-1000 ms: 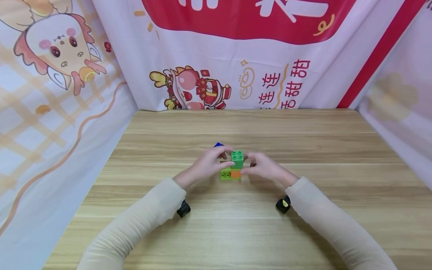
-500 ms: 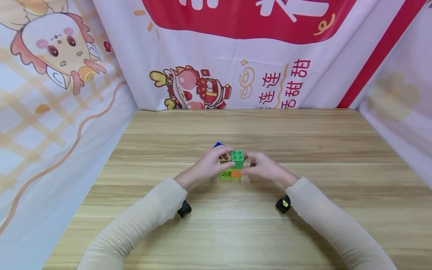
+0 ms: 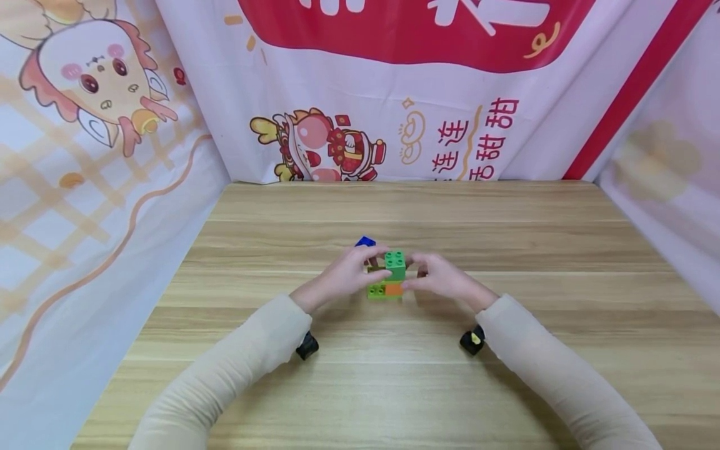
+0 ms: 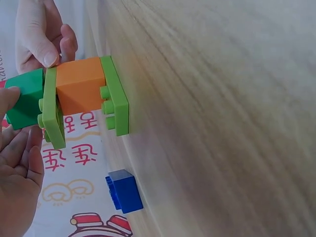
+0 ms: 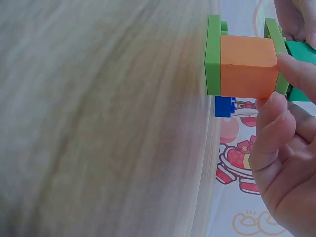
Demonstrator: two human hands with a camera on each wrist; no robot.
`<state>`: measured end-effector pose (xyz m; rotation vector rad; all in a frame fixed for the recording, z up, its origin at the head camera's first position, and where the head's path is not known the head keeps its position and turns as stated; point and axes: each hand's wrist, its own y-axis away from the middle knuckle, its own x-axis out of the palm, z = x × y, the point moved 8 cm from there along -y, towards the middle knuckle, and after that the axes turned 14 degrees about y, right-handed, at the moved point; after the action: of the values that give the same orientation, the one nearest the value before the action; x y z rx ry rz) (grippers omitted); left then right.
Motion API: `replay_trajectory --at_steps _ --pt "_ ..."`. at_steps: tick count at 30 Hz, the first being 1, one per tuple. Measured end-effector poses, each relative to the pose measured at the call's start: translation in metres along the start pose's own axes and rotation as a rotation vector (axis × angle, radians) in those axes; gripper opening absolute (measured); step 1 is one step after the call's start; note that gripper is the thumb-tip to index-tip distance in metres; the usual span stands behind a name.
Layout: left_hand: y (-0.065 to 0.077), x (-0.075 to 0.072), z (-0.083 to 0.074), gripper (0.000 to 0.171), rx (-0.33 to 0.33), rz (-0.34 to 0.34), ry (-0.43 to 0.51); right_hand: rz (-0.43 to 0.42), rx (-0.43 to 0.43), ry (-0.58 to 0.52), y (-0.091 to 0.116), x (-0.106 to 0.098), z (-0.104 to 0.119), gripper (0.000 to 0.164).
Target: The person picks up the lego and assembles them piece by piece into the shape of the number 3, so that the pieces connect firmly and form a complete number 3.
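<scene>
A small stack of toy building bricks stands mid-table between both hands. Its lower light green plate (image 4: 119, 101) is on the tabletop, with an orange brick (image 4: 81, 84) on it and an upper light green plate (image 4: 51, 96) over that. At the top, a green brick (image 3: 395, 267) sits on one end of the upper plate, with a thin dark gap showing at the joint. My left hand (image 3: 349, 274) pinches this green brick between thumb and fingers. My right hand (image 3: 441, 277) grips the upper plate from the other side, thumb at its edge and fingers below.
A blue brick (image 4: 127, 191) lies on the wooden table (image 3: 394, 394) behind the left hand. Printed cloth (image 3: 337, 81) hangs along the back edge and both sides. Black wrist cameras (image 3: 307, 345) hang under the sleeves close over the table.
Slightly more of the blue brick shows behind my left hand. Both hands and the stack keep almost the same place.
</scene>
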<state>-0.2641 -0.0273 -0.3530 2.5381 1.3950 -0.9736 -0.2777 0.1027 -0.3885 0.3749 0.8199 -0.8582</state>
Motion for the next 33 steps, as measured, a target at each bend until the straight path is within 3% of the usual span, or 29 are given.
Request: replay_trajectory --at_steps 8,17,24,33 --pt "-0.004 0.0 -0.004 0.037 0.022 0.053 -0.065 0.008 0.02 0.0 0.001 0.001 0.003 0.035" --pt "-0.009 0.001 -0.013 0.031 0.056 0.107 -0.153 0.026 0.008 0.011 0.011 -0.011 0.034 0.034" --pt "-0.011 0.002 -0.017 0.026 0.055 0.128 -0.173 0.009 -0.012 0.013 0.001 0.0 0.006 0.038" --pt "-0.012 0.003 -0.017 0.022 0.04 0.156 -0.166 0.015 -0.008 -0.004 0.0 0.001 0.001 0.038"
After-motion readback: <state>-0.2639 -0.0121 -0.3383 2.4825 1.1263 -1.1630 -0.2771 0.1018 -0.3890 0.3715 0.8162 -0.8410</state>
